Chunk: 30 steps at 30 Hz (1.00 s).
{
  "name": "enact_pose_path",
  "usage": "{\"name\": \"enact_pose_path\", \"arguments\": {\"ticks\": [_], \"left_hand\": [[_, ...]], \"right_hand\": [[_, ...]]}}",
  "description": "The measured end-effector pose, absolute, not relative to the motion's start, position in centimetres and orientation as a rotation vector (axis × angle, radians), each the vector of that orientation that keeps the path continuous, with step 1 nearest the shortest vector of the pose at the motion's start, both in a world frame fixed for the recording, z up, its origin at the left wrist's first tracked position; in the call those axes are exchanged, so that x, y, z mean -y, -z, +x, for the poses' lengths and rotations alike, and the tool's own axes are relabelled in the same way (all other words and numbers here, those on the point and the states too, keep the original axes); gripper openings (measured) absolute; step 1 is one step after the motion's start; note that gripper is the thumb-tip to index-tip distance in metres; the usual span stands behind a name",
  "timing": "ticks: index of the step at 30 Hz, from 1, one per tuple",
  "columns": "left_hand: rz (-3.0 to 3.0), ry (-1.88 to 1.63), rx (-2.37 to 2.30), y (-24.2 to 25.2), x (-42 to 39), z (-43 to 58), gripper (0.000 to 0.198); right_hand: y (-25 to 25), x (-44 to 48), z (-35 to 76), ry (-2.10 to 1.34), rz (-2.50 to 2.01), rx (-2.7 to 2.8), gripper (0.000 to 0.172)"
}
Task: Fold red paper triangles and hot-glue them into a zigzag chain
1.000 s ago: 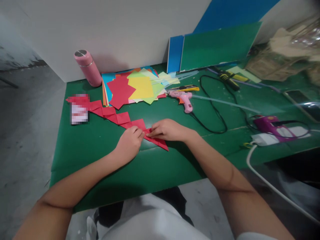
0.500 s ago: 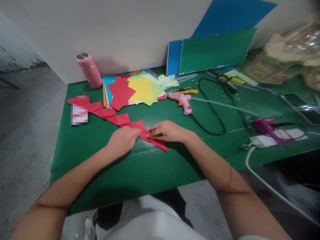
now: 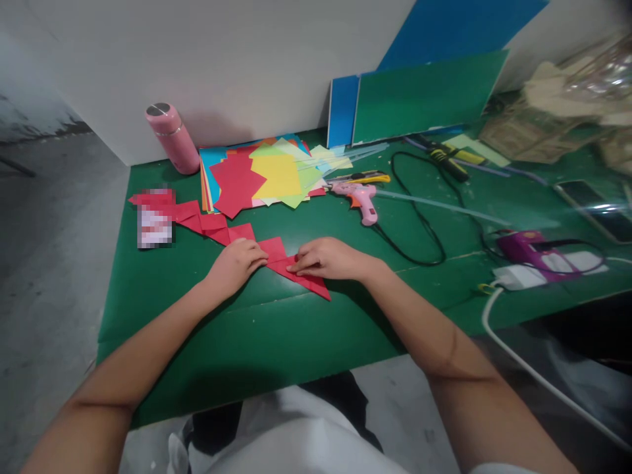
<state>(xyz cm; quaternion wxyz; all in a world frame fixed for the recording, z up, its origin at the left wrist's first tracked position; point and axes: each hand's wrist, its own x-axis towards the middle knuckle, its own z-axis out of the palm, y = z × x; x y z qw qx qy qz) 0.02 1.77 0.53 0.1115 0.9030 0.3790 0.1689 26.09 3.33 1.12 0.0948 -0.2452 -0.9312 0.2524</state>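
A zigzag chain of folded red paper [image 3: 274, 249] runs diagonally across the green table, from the upper left down to a pointed end near the middle. My left hand [image 3: 234, 264] rests on the chain's lower edge, fingers closed together and pressing the paper. A short way to the right, my right hand [image 3: 330, 258] pinches the last folds close to the pointed end, thumb and fingertips together. The paper under both sets of fingertips is partly hidden. At the chain's far left lies a blurred-out pinkish item [image 3: 155, 227].
Behind the chain lies a stack of coloured paper [image 3: 276, 178], beside a pink bottle [image 3: 172, 139]. A pink glue gun [image 3: 363, 197] with a black cord and a yellow utility knife [image 3: 378, 178] lie right of it. A power strip [image 3: 523, 276] and a phone [image 3: 592, 207] are farther right.
My left hand has slid a little left and up along the red paper chain and now presses it. My right hand keeps its pinch in the same place.
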Motion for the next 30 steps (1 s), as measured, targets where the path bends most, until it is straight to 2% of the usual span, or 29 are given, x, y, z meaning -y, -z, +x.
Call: {"name": "enact_pose_path", "arguments": {"ticks": [10, 16, 22, 30], "left_hand": [[2.701, -0.374, -1.213, 0.5, -1.6, 1.3, 0.03], [2.499, -0.637, -1.341, 0.3, -1.7, 1.1, 0.033], [2.617, -0.615, -1.259, 0.0, -1.8, 0.7, 0.037], [2.629, -0.554, -1.171, 0.2, -2.0, 0.5, 0.027]], "right_hand": [[-1.3, -3.2, 26.0, -0.774, -0.744, 2.749, 0.029], [-1.2, -3.3, 26.0, -0.767, -0.736, 2.75, 0.03], [-1.3, -3.2, 26.1, -0.755, -0.733, 2.753, 0.03], [-1.4, -3.2, 26.1, -0.739, -0.721, 2.757, 0.029]]}}
